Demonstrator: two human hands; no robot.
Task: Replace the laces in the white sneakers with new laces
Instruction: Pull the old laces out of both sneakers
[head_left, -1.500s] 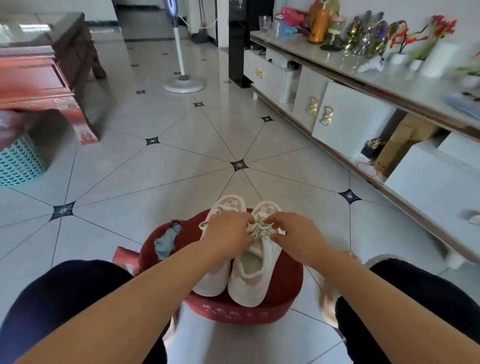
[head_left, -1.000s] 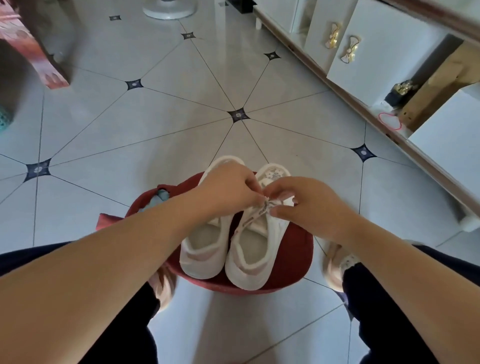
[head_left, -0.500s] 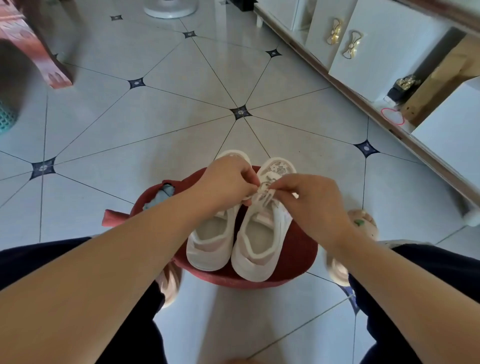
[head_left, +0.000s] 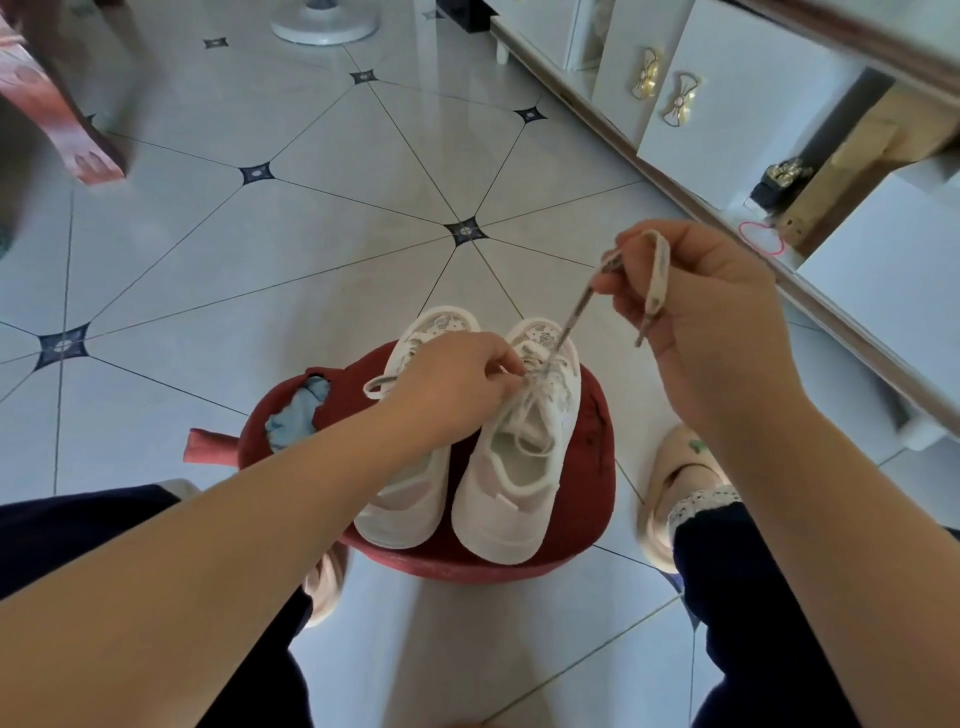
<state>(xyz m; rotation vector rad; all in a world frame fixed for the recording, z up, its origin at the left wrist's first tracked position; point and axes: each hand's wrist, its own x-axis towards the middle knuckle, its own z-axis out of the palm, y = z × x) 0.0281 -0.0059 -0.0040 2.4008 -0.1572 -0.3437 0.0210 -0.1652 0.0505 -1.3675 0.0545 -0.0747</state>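
Observation:
Two white sneakers stand side by side on a round red stool (head_left: 597, 441), toes pointing away from me. My left hand (head_left: 452, 384) lies across the left sneaker (head_left: 410, 499) and pinches the lacing near the toe of the right sneaker (head_left: 519, 478). My right hand (head_left: 711, 322) is raised above and to the right, gripping a worn off-white lace (head_left: 576, 306) that runs taut down to the right sneaker's eyelets; its free end loops over my fingers. Loosened lace loops lie over the right sneaker's tongue.
A blue cloth (head_left: 298, 410) pokes from a tear in the stool's cover. My slippered foot (head_left: 675, 483) rests right of the stool. A long white cabinet (head_left: 727, 104) runs along the right, a fan base (head_left: 324, 23) stands at the back, a red table leg (head_left: 67, 130) far left.
My right hand has lifted up and to the right, pulling a length of lace out of the right sneaker. My left hand stays pinching the lacing. The camera tilted down from the first frame.

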